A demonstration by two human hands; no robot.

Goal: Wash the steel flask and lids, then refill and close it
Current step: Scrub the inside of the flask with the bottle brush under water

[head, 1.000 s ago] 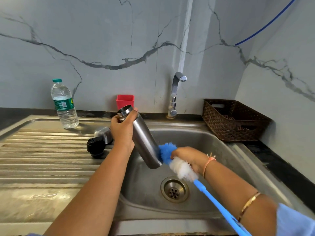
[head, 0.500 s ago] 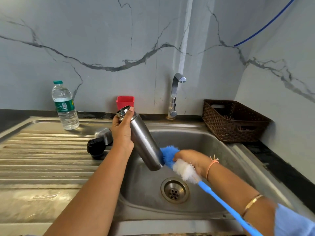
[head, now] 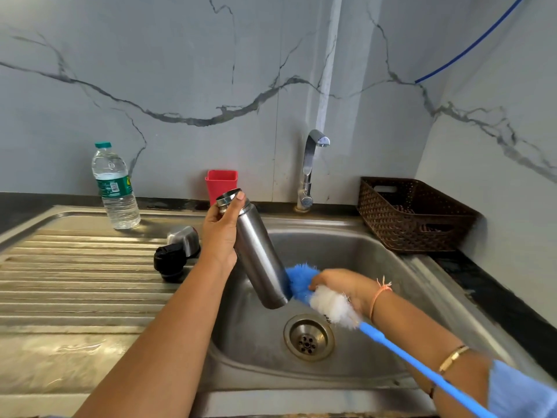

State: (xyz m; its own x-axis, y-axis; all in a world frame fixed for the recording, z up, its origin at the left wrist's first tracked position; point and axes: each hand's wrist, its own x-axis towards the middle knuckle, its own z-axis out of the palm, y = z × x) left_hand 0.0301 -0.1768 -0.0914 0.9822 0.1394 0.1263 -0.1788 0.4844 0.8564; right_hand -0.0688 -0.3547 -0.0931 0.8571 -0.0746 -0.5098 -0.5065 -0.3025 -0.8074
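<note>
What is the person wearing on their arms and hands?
The right hand has an orange thread tied round its wrist, with a frayed knot. Further up that arm sits a thin gold bangle, then a light blue sleeve. The left hand and forearm wear nothing that shows.

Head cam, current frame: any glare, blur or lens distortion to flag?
Head view: bright glare patch on the wet drainboard, lower left; steel flask and brush look crisp, no motion blur; wide-angle stretch toward the frame edges; light soft and even, shadows faint.
</note>
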